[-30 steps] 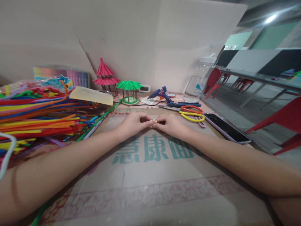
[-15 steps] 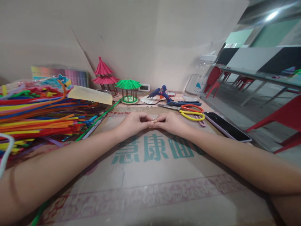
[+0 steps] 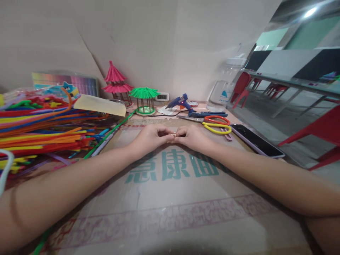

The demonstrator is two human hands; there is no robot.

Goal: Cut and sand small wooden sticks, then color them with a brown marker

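Both hands meet over the middle of a cardboard sheet (image 3: pixel 164 198) printed with green characters. Between their fingertips is a small pale, beaded-looking piece (image 3: pixel 173 134), too small to name for certain. My left hand (image 3: pixel 152 137) pinches it from the left with thumb and fingers. From the other side my right hand (image 3: pixel 192 137) pinches it too, fingertips almost touching the left ones. Much of the piece is covered by the fingers. Just behind the right hand lie scissors (image 3: pixel 216 127) with yellow and orange handles.
Bundled coloured pipe cleaners (image 3: pixel 39 131) cover the left side. At the back stand a pink pagoda (image 3: pixel 117 83), a green-roofed pavilion (image 3: pixel 145 94), a blue glue gun (image 3: pixel 180 102) and a clear bottle (image 3: pixel 221 88). Pliers (image 3: pixel 208 114) and a phone (image 3: pixel 257 141) lie at the right.
The fingertips have shifted slightly around the pale piece, and less of it shows now. Both hands stay in nearly the same place; the whole view has moved a little.
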